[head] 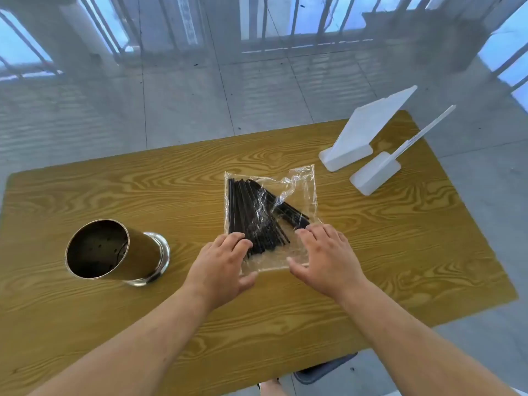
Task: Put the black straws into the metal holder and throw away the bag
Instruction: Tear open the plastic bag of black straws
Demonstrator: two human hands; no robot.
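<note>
Bag (297,184): clear, thin, slippery film; lies flat at the centre of the surface (114,190).
Straws (248,215): black, light, loose inside the bag.
Holder (114,250): metal, empty, standing left of the bag.
Left hand (223,264): open, flat on the bag's near edge.
Right hand (325,258): open, likewise.
Grip point: near edge; pinch film, not straws.

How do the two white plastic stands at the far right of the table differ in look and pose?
The wide stand carries a broad flat panel; the narrow stand carries only a thin strip, seemingly seen edge-on. The wide stand sits farther from the person, the narrow stand nearer and further right. Both are white, have blocky bases, lean the same way and rest on the wooden table, side by side.
</note>
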